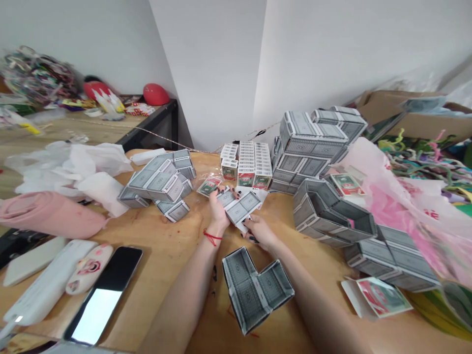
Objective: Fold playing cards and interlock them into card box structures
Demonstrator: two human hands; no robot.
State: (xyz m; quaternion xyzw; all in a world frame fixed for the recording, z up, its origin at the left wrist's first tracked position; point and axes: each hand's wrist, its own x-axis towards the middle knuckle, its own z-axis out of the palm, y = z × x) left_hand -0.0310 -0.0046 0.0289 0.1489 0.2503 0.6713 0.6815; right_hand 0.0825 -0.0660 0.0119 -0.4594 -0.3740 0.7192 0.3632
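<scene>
Several grey-backed playing cards (241,206) are held between my two hands above the table, with a few white card faces showing behind them. My left hand (220,210) grips their left side, a red string bracelet on its wrist. On the lower right edge, my right hand (259,230) pinches the cards between thumb and fingers. Between my forearms lies an L-shaped open tray folded from cards (254,290). Just beyond my hands stand stacked card boxes (254,164), with a red and green card pack (209,186) beside them.
Folded-card blocks (158,179) sit at left; a taller stack (309,147) and an open card frame (332,211) stand at right. A phone (105,295), a pink roll (51,216) and white plastic bags (73,167) occupy the left side. An opened card box (379,296) lies front right.
</scene>
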